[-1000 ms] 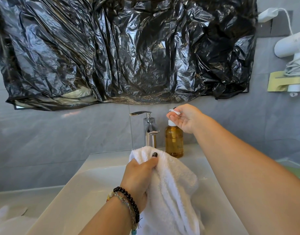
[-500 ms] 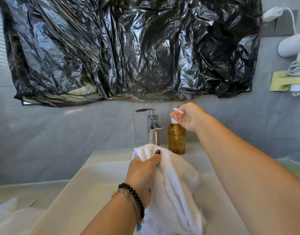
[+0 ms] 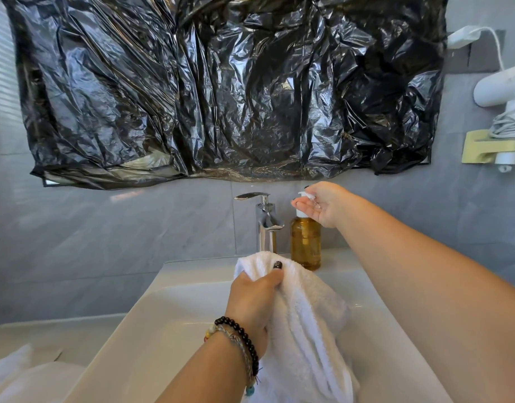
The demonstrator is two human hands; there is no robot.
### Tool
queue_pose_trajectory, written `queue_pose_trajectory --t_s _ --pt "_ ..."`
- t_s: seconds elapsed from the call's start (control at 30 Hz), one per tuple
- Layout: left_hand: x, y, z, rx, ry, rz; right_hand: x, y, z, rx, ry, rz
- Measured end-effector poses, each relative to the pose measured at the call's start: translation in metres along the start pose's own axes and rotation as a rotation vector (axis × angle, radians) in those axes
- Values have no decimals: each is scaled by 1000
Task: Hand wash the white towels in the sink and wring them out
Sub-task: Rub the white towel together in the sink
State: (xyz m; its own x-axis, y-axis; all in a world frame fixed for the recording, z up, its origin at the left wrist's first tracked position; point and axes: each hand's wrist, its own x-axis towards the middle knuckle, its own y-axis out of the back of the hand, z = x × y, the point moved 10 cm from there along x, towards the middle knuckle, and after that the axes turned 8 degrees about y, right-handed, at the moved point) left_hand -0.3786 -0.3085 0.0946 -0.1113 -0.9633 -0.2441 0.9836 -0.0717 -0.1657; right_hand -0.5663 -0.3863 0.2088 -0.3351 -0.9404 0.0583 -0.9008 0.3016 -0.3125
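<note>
The left hand (image 3: 256, 298) grips the fluffy white terry towel (image 3: 305, 324) bunched above the white ceramic sink (image 3: 169, 324); at 1 o'clock the right hand (image 3: 323, 203) lies cupped and open, palm up, under the white pump of the amber plastic soap bottle (image 3: 305, 242). Soap could slide off the tilted palm, or the bottle could tip if knocked; no label or writing is readable

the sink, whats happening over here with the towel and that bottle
A person is partway into hand washing at a white sink. The left hand grips a white towel bunched up over the basin. The right hand is at the pump of an amber soap bottle beside the faucet, palm cupped under the nozzle. No water is running, and another white cloth lies at lower left.
</note>
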Motion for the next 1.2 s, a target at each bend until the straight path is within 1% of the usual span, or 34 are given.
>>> queue_pose_trajectory --t_s 0.3,0.43,0.57,0.67,0.8,0.93,1.13,1.2 --pt "-4 -1 5 -9 -27 2 -23 31 10 6 -71 1" --pt "-11 -2 10 6 -51 7 -57 53 31 75 -122 10" --pt "-23 3 18 8 -111 21 -96 75 43 192 -124 43" --pt "-36 7 22 -18 -143 18 -128 80 43 265 -107 39" --pt "-56 14 27 -5 -158 43 -164 78 44 275 -103 33" --pt "-80 18 57 -34 -260 64 -183 64 37 276 -96 5" --pt "-140 34 139 -118 -436 88 -206 31 10 339 -71 -84" --pt "-152 44 149 -127 -453 56 -213 23 5 360 -60 -115"
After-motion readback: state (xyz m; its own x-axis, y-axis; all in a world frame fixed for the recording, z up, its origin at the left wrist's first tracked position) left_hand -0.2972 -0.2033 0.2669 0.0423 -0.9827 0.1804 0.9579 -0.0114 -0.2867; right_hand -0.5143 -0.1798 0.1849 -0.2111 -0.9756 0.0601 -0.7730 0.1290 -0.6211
